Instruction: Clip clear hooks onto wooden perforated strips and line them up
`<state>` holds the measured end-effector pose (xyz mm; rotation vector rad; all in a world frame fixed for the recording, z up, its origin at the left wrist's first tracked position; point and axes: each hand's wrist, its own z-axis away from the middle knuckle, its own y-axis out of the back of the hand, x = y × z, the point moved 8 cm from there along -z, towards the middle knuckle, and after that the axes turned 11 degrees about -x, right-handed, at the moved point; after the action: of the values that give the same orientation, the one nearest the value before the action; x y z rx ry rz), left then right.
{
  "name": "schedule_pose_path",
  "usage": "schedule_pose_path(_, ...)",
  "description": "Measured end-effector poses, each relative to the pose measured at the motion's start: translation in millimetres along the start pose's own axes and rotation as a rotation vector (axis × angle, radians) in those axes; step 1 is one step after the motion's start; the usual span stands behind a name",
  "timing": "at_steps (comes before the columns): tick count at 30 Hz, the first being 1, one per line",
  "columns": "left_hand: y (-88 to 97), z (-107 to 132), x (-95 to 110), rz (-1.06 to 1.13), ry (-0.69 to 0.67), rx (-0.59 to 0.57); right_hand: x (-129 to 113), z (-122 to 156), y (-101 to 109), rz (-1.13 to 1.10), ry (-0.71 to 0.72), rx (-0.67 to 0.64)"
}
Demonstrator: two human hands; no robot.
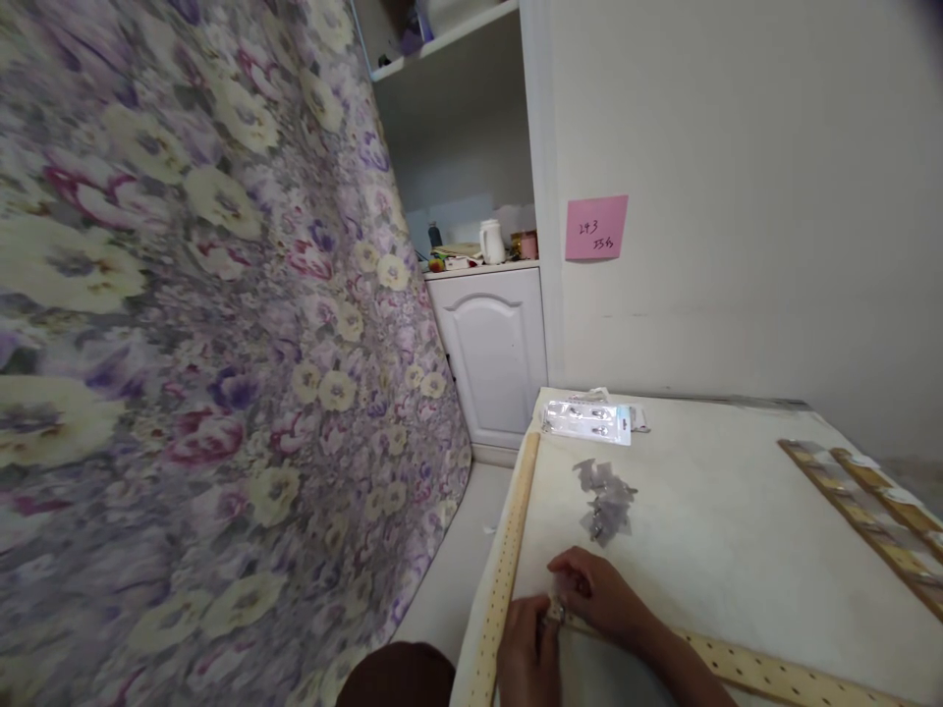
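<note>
My left hand is at the near left of the table, its fingers closed at the end of a perforated wooden strip. A small shiny metal piece shows by its fingertips. Close beside it, my right hand is curled with thumb and finger bent together; what they pinch is too small to make out. The strip passes under my right forearm. A second perforated wooden strip lies along the table's left edge. Beyond my hands is a loose pile of small clear plastic squares with metal bits.
Flat clear packs lie at the table's far left corner. Brown strips holding several pieces rest on the right. A floral curtain hangs to the left, a white cabinet stands behind, and a pink note is on the wall.
</note>
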<state>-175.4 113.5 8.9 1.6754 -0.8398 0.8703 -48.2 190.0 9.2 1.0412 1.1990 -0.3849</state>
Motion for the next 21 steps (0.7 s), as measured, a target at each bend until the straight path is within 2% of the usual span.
schedule_pose_path(12, -1.3, -1, 0, -0.038, 0.010, -0.094, 4, -4, 0, -0.043, -0.039, -0.005)
schedule_pose_path(16, -0.5, -1, -3, -0.023, 0.005, -0.054, 7, -5, -1, -0.106, -0.048, -0.009)
schedule_pose_path(21, 0.6, 0, 5, -0.021, 0.024, -0.075, 13, -9, -4, -0.199, -0.041, -0.017)
